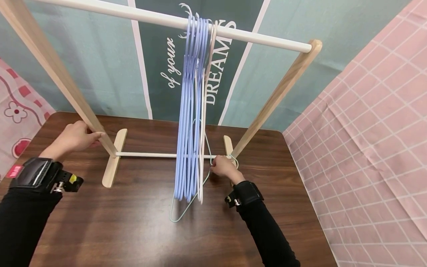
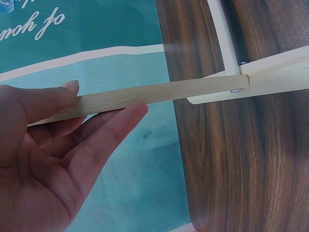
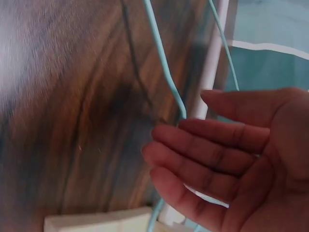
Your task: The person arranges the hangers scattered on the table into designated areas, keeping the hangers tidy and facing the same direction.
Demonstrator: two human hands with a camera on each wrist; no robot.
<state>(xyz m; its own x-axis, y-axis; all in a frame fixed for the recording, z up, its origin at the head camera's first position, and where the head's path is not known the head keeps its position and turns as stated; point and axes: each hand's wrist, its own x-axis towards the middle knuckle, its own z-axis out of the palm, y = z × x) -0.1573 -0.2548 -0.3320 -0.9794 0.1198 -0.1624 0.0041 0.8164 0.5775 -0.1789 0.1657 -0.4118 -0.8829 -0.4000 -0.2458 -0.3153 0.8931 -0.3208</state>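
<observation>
My left hand (image 1: 75, 135) holds the left wooden post (image 1: 63, 68) of a clothes rack; in the left wrist view the thumb lies on one side and the fingers on the other. My right hand (image 1: 227, 167) is low at the rack's right end, by a thin pale green hanger (image 1: 177, 218). In the right wrist view the hanger's wire runs behind slightly bent fingers (image 3: 193, 154), with a gap between thumb and forefinger. The hanger's neck is hidden by the hand. Several blue hangers (image 1: 186, 122) and a whitish hanger (image 1: 202, 174) hang from the top rail (image 1: 263, 37).
The rack's lower crossbar (image 1: 150, 155) joins its two wooden feet on a dark brown table (image 1: 133, 230). Behind stands a green and teal printed cloth (image 1: 283, 26). A pink checked cloth (image 1: 373, 122) rises at the right, and a pink patterned one (image 1: 20, 100) at the left.
</observation>
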